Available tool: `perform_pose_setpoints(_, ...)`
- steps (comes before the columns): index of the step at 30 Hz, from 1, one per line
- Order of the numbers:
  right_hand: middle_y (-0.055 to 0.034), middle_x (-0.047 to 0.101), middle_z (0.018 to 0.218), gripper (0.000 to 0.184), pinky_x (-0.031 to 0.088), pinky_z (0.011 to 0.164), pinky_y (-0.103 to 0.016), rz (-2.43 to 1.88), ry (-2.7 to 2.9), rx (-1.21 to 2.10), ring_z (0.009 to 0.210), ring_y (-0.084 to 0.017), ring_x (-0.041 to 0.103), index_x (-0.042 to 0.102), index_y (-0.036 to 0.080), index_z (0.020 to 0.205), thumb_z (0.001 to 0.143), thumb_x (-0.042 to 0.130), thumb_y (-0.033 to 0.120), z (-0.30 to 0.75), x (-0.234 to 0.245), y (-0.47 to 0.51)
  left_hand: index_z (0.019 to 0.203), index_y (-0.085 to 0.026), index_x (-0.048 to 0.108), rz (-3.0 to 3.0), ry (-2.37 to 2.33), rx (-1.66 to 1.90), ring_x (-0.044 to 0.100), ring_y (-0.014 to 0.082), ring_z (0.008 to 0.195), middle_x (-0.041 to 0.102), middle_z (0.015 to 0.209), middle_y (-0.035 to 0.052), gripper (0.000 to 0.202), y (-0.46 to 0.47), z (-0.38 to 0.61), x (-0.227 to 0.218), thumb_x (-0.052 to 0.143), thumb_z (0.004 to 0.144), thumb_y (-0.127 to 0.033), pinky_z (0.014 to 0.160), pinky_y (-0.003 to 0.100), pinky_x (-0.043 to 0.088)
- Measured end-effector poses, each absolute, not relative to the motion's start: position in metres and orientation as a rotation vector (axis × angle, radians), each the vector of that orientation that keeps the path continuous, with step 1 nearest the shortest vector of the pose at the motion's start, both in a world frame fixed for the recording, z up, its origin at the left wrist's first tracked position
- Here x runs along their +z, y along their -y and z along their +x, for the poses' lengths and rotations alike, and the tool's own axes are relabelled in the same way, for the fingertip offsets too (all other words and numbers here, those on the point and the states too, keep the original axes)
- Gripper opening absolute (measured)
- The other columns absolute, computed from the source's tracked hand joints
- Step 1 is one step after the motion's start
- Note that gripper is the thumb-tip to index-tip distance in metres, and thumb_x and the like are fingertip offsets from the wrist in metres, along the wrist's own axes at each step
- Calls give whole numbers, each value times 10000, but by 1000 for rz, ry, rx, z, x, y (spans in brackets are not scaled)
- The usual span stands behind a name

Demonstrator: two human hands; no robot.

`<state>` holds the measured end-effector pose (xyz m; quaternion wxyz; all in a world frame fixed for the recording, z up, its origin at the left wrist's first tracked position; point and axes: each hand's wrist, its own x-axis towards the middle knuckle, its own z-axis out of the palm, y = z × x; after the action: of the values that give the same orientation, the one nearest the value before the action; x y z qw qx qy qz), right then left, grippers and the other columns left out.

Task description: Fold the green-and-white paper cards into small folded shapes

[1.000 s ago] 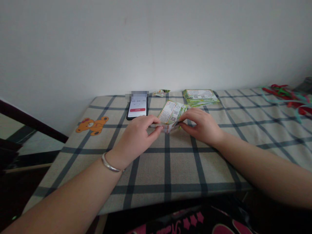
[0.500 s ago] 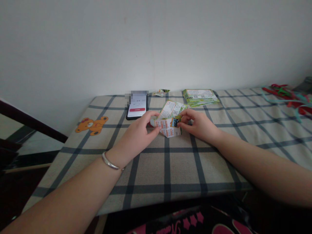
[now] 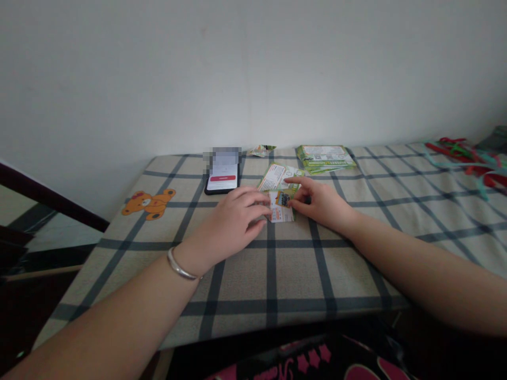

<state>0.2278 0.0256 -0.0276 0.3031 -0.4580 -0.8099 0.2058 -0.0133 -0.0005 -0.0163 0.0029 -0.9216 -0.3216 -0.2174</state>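
A printed paper sheet (image 3: 282, 215), white with orange print, green edges and a small dark picture, lies partly folded on the checked cloth in front of me. My left hand (image 3: 233, 221), with a silver bangle at the wrist, rests its outstretched fingers flat on the left part of the paper and covers it. At the paper's right edge, my right hand (image 3: 319, 201) holds it with the thumb and curled fingers. The right index finger reaches onto the far part of the sheet.
A phone (image 3: 222, 182) lies behind my left hand. Near the wall are a small folded paper piece (image 3: 263, 150) and a stack of printed papers (image 3: 327, 157). Red and teal ribbons (image 3: 471, 158) lie far right. A bear picture (image 3: 149, 204) is on the cloth's left side.
The raised left part of the paper has come down flat. My left hand has gone from pinching its left edge to lying over it with fingers stretched. My right index finger has extended.
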Motion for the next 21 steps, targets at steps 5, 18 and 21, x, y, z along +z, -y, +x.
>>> perform_pose_setpoints(5,27,658,681,342,464,590,-264,-1219,2120,536,617,-133,602,600,206,1152,810,606,190,229,-24,-24,1102,-226,673,-2923,991,-565,502,249,1197,608,1250,53,245,2,-13,-17,573,880,-201,1028,461,414)
perform_pose_setpoints(18,-19,680,834,250,450,686,-270,-1062,2319,310,759,-158,588,674,195,917,753,535,68,235,-20,-22,1210,-226,625,-2951,1031,-478,525,249,1169,607,1272,54,331,2,-15,-20,582,883,-255,1017,458,422)
perform_pose_setpoints(21,-23,681,863,258,445,774,-290,-959,2425,243,831,-170,583,677,197,913,744,552,48,240,-17,-24,1214,-227,620,-2960,1044,-468,521,243,1185,603,1283,52,334,2,-15,-20,583,883,-255,1031,458,415)
